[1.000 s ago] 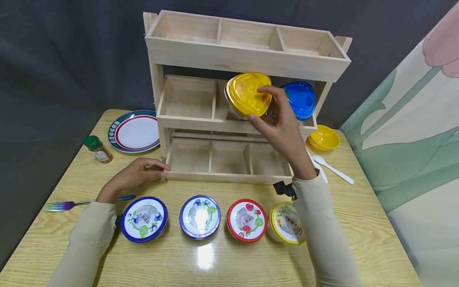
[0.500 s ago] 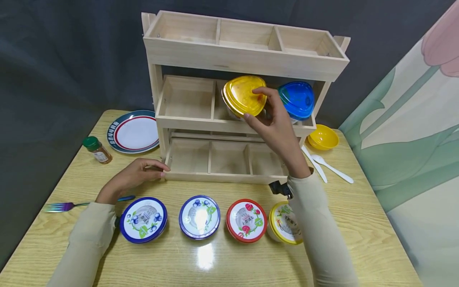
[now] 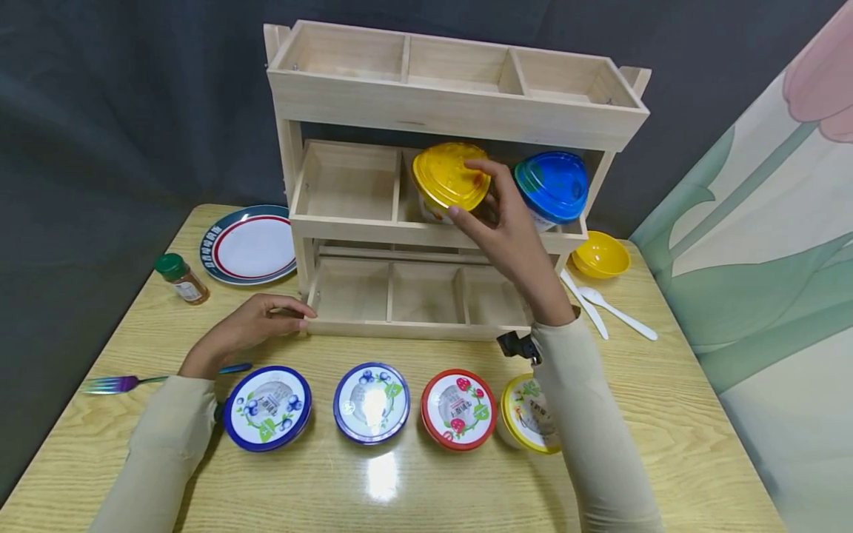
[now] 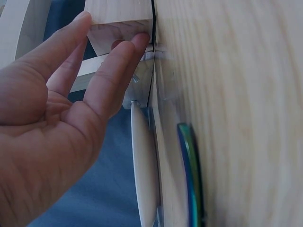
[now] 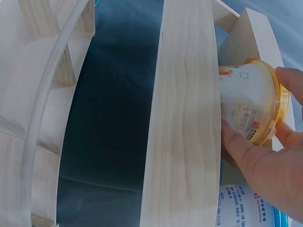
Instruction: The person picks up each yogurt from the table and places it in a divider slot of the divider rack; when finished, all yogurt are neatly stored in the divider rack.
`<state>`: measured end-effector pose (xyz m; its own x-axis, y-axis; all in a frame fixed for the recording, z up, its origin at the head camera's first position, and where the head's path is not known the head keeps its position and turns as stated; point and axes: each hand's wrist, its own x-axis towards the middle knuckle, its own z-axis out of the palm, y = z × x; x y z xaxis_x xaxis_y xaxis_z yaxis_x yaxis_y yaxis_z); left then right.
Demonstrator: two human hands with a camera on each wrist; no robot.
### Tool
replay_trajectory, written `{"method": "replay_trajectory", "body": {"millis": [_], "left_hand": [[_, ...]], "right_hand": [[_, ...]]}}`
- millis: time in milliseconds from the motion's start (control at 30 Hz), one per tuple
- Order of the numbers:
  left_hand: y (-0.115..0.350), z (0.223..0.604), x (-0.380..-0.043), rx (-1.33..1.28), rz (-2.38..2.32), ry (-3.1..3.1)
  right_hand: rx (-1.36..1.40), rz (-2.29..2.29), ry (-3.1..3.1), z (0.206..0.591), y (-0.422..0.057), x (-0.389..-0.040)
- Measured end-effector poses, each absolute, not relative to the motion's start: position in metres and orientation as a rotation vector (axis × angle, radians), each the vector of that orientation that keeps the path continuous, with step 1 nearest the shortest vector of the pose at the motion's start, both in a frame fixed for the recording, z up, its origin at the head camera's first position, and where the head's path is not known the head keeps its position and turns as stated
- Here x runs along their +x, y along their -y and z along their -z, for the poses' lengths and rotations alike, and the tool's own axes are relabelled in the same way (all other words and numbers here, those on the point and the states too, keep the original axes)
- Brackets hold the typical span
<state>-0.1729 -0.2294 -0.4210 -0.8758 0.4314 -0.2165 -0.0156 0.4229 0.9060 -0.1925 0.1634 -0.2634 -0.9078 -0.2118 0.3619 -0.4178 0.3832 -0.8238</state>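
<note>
In the head view my right hand (image 3: 503, 215) grips a tub with a clear yellow lid (image 3: 443, 174) at the middle compartment of the rack's middle tier. Thumb and fingers straddle its lid rim. The right wrist view shows the tub's white printed side (image 5: 244, 97) behind the tier's front board (image 5: 187, 113). A blue-lidded tub (image 3: 553, 185) leans in the compartment to its right. My left hand (image 3: 249, 326) touches the left front corner of the bottom tier, its fingers fairly straight against the wooden end piece (image 4: 120, 30) in the left wrist view.
The three-tier wooden rack (image 3: 460, 111) has dividers. Before it stand tubs with blue (image 3: 266, 409), purple-blue (image 3: 371, 403), red (image 3: 458, 409) and yellow lids (image 3: 529, 414). Left lie a plate (image 3: 256, 248), spice jar (image 3: 181, 279) and fork (image 3: 120, 383); right, a yellow bowl (image 3: 601, 255) and white cutlery (image 3: 620, 314).
My right hand has moved slightly left with the yellow-lidded tub, which has gone from tilted to more level and deeper in the middle compartment. The left hand stays at the rack's corner.
</note>
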Motion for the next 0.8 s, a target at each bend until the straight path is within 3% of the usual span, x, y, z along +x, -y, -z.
{"method": "replay_trajectory", "body": {"millis": [300, 800], "left_hand": [[0.227, 0.423, -0.175, 0.386, -1.457, -2.269], [0.23, 0.421, -0.174, 0.397, -1.449, -2.283]], "right_hand": [[0.55, -1.359, 2.535, 0.259, -0.173, -0.179], [0.528, -1.416, 2.339, 0.24, -0.222, -0.105]]}}
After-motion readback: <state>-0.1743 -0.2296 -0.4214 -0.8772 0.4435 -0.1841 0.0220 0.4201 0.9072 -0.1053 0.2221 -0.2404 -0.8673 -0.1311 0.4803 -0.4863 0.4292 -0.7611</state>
